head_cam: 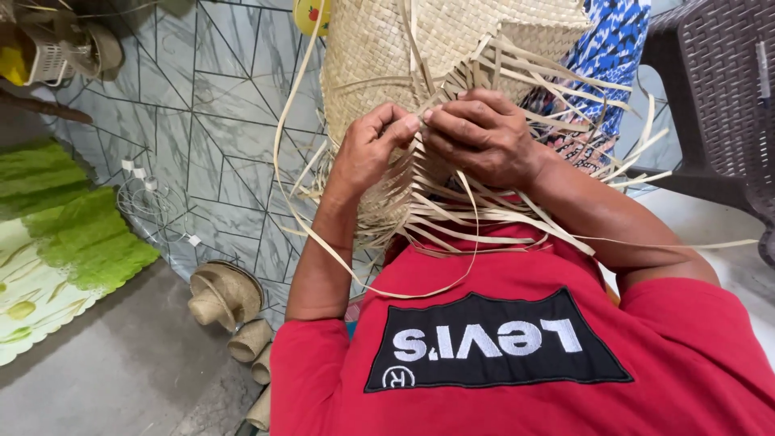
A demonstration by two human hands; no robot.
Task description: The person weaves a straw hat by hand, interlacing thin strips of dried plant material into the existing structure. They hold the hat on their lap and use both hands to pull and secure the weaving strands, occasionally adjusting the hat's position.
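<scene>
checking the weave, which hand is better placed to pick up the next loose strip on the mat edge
Likely the right hand: most loose strips fan out beside it, while the left hand pinches the mat edge.

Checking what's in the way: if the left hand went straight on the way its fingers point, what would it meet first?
The left hand points toward the right hand; its fingertips would meet that hand's fingertips almost at once, over the woven mat they pinch.
</scene>
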